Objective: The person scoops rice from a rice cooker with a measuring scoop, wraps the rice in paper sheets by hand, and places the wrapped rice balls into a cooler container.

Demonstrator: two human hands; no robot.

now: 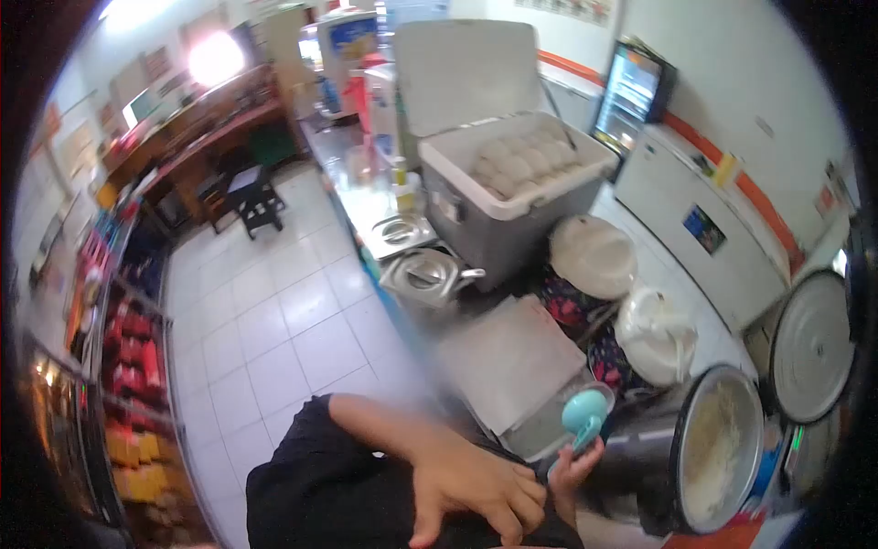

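My left hand (476, 489) is held in front of my dark shirt (315, 489), palm down with its fingers apart and nothing in them. To its right, my right hand (574, 468) grips the handle of a turquoise ladle (583, 412), the round bowl of which is raised. The ladle is above the edge of a metal tray or counter, beside a stack of pale paper sheets (508, 357). Right of that hand stands a large dark pot (640, 457), tilted in this view, with pale, cream-coloured contents that I cannot make out.
A grey cooler (485, 242) with its lid up holds several pale round pieces. Lidded metal containers (425, 274) stand before it. Two pots or bins with whitish covers (593, 256) are alongside. A round lid (812, 346) leans at right, near a white chest freezer (700, 220). Tiled floor (283, 311) lies left.
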